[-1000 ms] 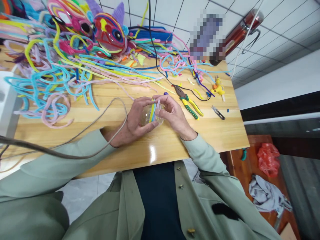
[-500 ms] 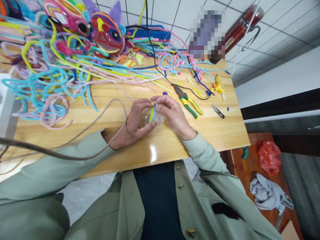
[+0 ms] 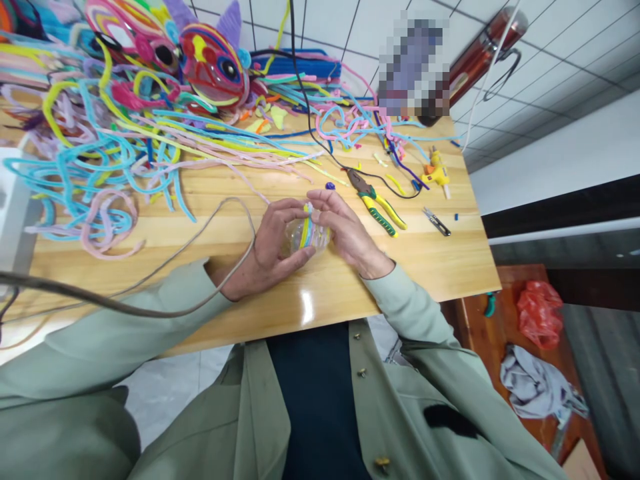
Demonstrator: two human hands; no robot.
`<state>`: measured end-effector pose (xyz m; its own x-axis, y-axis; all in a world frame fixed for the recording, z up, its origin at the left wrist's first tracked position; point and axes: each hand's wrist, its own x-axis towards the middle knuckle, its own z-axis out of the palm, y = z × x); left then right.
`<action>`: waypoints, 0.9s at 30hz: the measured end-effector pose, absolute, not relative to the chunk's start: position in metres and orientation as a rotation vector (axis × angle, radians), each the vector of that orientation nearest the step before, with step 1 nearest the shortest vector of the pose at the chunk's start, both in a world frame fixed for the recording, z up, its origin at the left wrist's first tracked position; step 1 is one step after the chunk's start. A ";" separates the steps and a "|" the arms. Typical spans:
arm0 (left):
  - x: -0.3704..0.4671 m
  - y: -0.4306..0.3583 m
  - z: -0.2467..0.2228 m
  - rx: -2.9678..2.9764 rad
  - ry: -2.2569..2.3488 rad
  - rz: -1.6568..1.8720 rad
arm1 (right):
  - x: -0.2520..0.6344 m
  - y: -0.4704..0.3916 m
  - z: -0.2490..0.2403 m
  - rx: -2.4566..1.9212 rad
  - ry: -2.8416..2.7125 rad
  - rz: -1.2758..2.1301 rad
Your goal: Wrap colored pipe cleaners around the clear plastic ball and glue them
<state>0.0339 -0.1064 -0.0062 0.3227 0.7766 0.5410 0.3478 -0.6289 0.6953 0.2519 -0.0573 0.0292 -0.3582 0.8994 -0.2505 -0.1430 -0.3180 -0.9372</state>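
Note:
A clear, rounded plastic piece (image 3: 296, 235) with yellow, blue and pale purple fuzzy strips (image 3: 307, 230) across it is held just above the table. My left hand (image 3: 273, 250) grips it from the left, its thumb along the near side and its fingers over the far side. From the right, my right hand (image 3: 347, 233) has thumb and forefinger at the strips near their far end. A small dark blue coil (image 3: 330, 186) lies just beyond my right fingertips. Green-and-yellow pliers (image 3: 377, 207) rest to the right of the hands.
Loose fuzzy stems (image 3: 100, 160) cover the table's left and back, beside a decorated mask (image 3: 215, 67). Small snips (image 3: 437, 221) and a yellow glue gun (image 3: 437, 175) lie right. A red thermos (image 3: 475, 60) is behind. A cable (image 3: 175, 312) crosses my left forearm.
My right fingertips have shifted slightly and the forefinger has lifted a little off the strips, showing more of their far end. My left hand keeps its hold.

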 end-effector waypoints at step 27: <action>0.034 -0.095 -0.016 1.729 1.062 1.195 | 0.247 -0.060 0.020 -0.939 -1.391 1.505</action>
